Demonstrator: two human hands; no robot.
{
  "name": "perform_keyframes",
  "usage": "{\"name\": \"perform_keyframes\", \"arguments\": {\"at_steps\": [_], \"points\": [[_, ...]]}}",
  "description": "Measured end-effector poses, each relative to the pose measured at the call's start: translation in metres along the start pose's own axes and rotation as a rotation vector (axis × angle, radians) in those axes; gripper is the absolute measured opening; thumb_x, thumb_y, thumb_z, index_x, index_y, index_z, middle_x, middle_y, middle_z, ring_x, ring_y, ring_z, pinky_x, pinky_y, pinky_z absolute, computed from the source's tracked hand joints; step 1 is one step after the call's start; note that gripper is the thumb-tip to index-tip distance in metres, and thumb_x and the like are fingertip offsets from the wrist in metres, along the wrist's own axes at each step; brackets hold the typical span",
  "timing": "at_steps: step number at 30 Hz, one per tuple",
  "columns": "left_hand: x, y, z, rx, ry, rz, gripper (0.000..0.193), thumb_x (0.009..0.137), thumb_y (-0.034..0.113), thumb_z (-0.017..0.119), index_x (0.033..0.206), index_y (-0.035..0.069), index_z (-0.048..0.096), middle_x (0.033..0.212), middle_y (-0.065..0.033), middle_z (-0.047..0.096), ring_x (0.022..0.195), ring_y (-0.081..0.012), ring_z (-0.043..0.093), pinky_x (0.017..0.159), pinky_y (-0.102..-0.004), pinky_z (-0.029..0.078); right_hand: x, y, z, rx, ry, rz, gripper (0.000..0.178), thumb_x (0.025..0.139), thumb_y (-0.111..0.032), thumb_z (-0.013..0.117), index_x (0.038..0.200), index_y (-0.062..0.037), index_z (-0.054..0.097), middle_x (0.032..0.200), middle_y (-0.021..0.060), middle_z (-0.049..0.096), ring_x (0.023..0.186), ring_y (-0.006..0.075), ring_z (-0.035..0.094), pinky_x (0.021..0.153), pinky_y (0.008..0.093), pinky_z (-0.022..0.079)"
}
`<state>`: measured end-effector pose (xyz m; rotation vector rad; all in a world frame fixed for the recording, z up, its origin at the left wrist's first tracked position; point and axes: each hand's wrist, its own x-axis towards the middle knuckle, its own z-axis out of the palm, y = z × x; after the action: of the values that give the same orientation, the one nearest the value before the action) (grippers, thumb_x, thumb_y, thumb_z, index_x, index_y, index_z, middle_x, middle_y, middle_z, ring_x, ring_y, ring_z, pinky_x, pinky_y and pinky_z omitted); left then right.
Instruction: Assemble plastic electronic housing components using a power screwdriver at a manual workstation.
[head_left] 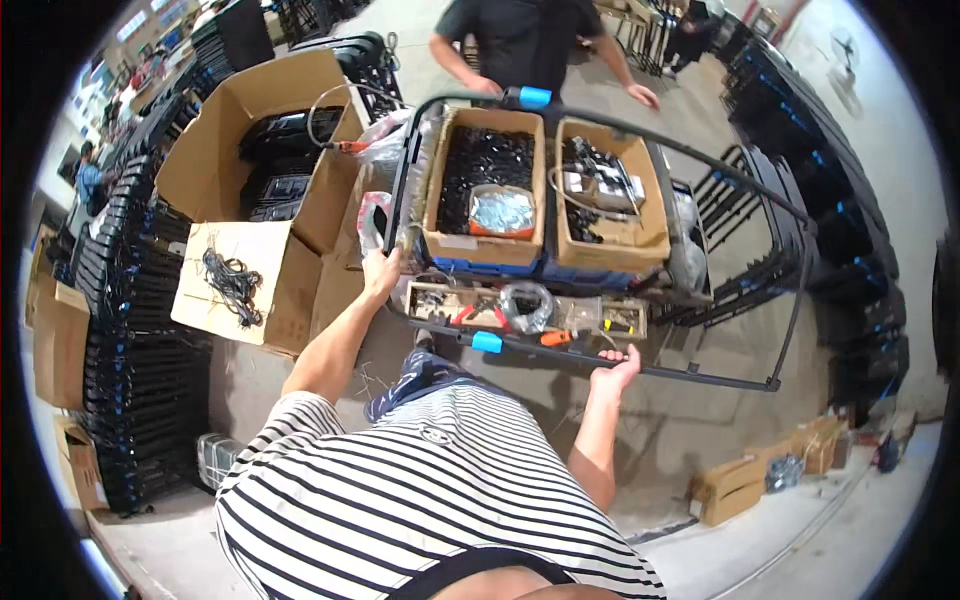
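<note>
A long black tubular metal frame (690, 375) with rounded left corners and blue wraps spans above a work stand. My left hand (380, 272) is closed round its left end. Further right, my right hand (615, 368) grips the near rail from below, fingers curled up around it. Through the frame I see two cardboard boxes: the left box (435, 190) holds small black parts and a clear plastic bag (502, 210); the right box (660, 215) holds black and pale pieces. Across from me, a co-worker's hand (484, 86) is at the frame's far rail.
A shallow tray (640, 318) with tools and a coil of clear wrap (527, 306) lies under the near rail. At left stands a large open carton (230, 120), black cables (233, 287) on its flap. Stacked black frames (130, 340) line both sides. Boxes (730, 490) sit lower right.
</note>
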<state>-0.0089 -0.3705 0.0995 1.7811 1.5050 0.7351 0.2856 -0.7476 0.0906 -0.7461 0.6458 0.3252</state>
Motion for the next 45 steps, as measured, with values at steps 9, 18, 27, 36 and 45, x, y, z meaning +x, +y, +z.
{"name": "perform_keyframes", "arguments": {"at_steps": [9,18,27,36,45], "points": [[0.187,-0.077,0.010,0.073,-0.132,-0.251,0.045,0.083,0.036,0.061,0.086,-0.008,0.068,0.086,-0.0293,0.066,0.091,-0.0389,0.067,0.080,-0.0431,0.051,0.042,0.126,0.142,-0.296,-0.133,-0.006,0.013,0.087,-0.015,0.056,0.082,-0.0077,0.047,0.074,0.0046,0.049,0.066,0.0203,0.053,0.070,0.0379,0.051],[0.284,-0.053,0.060,0.085,-0.289,-0.353,0.054,0.086,0.045,0.062,0.102,-0.006,0.067,0.108,-0.0281,0.064,0.104,-0.0393,0.063,0.090,-0.0446,0.050,0.068,0.159,0.232,-0.370,-0.111,0.098,0.022,0.089,-0.015,0.055,0.102,0.0010,0.049,0.107,0.0177,0.054,0.096,0.0296,0.058,0.092,0.0463,0.051],[0.278,-0.092,0.029,-0.061,-0.367,-0.030,0.063,0.086,0.055,0.052,0.111,-0.001,0.063,0.115,-0.0278,0.061,0.110,-0.0407,0.058,0.094,-0.0481,0.046,0.017,0.228,0.171,-0.705,-0.480,0.400,0.031,0.091,-0.019,0.057,0.113,0.0039,0.055,0.107,0.0154,0.059,0.098,0.0268,0.058,0.090,0.0393,0.050],[0.229,-0.217,-0.315,0.478,0.786,-0.345,0.031,0.082,0.022,0.063,0.103,-0.001,0.059,0.104,-0.0253,0.061,0.093,-0.0379,0.062,0.079,-0.0485,0.050,-0.014,0.279,0.149,-1.439,-0.764,0.384,0.021,0.090,-0.009,0.060,0.108,0.0009,0.058,0.094,0.0116,0.063,0.082,0.0197,0.062,0.070,0.0271,0.052],[0.211,-0.235,-0.397,0.399,0.792,-0.570,0.041,0.083,0.030,0.060,0.105,-0.004,0.065,0.097,-0.0292,0.065,0.098,-0.0461,0.062,0.086,-0.0492,0.049,-0.045,0.279,0.202,-1.551,-0.987,0.182,0.020,0.092,-0.013,0.062,0.107,0.0012,0.060,0.091,0.0089,0.066,0.074,0.0146,0.063,0.064,0.0221,0.051]]}}
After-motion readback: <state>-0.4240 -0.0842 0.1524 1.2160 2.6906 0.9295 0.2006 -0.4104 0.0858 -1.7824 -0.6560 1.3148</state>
